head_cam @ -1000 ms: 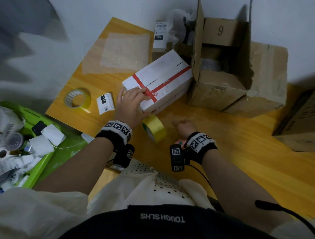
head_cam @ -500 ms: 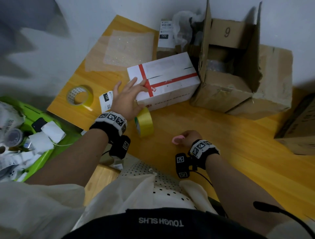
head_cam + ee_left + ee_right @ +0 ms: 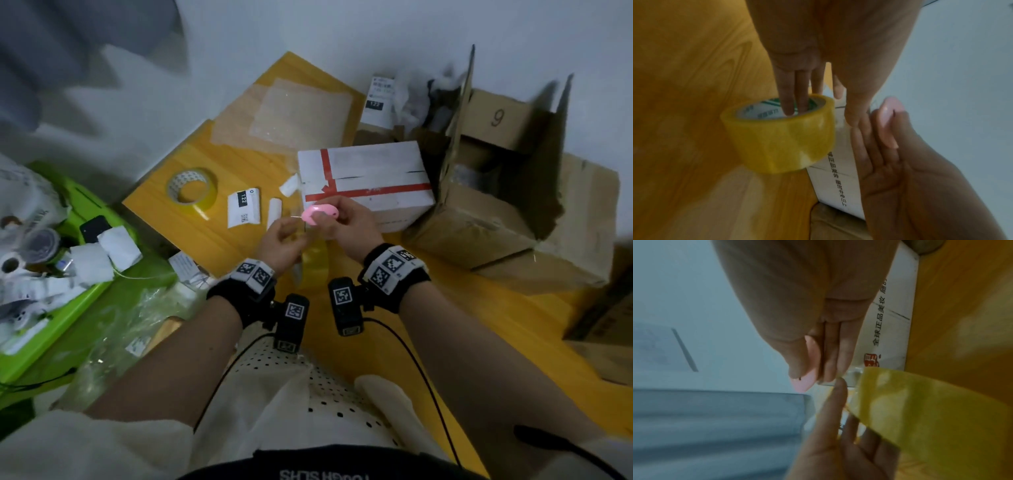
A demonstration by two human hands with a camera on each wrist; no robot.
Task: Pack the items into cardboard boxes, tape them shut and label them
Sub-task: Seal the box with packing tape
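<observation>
- With my left hand hooked through the tape roll and my right hand pinching the pink cutter, I'm taping the white box at twelve o'clock
- Next I judge: cut the strip cleanly

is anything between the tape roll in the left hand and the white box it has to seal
Nothing visible. The left hand holds the tape roll just in front of the white box, with only the right hand and its pink cutter close by.

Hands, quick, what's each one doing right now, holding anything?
Left hand: holding the yellow tape roll, two fingers hooked through its core.
Right hand: gripping a small pink cutter between thumb and fingers.
</observation>
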